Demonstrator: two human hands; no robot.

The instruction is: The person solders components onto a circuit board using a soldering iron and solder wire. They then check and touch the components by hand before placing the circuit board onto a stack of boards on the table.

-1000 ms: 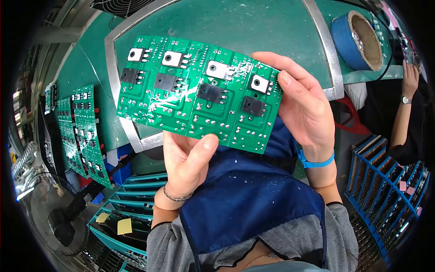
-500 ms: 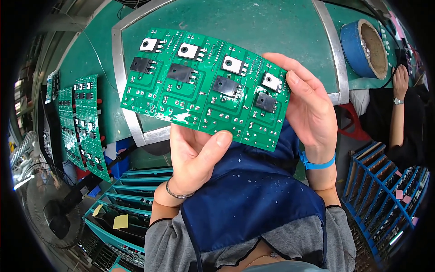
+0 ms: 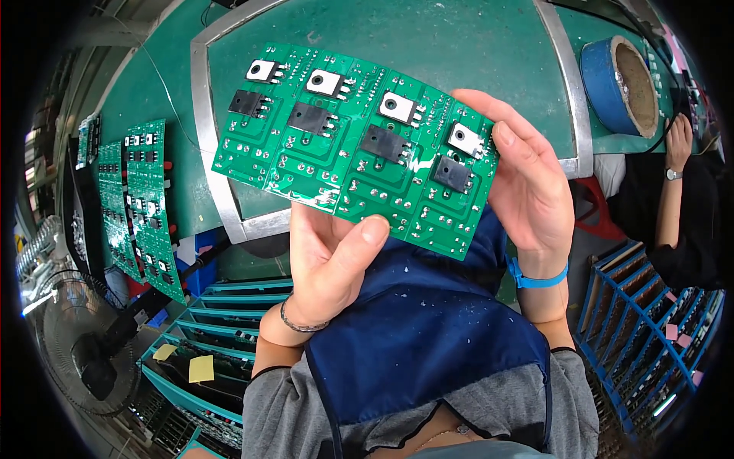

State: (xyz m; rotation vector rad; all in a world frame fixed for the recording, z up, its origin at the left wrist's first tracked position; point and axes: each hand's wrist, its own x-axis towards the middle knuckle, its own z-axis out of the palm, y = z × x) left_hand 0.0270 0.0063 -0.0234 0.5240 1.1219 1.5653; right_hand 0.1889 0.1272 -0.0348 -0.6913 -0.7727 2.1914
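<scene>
A green circuit board panel is held up in front of me, solder joints and several black and white-faced power transistors facing me. My left hand grips its lower edge near the middle, thumb on the near face and the other fingers hidden behind. At the right end, my right hand pinches the edge between thumb and fingers. The panel is tilted, its right end lower than its left.
Similar boards stand at the left by a fan. Teal racks and a blue rack flank me. A metal frame lies on the green table. A blue tape roll and a co-worker's hand are at right.
The board has shifted slightly right and its tilt has changed a little, so the glare on it has moved. Both hands keep their hold.
</scene>
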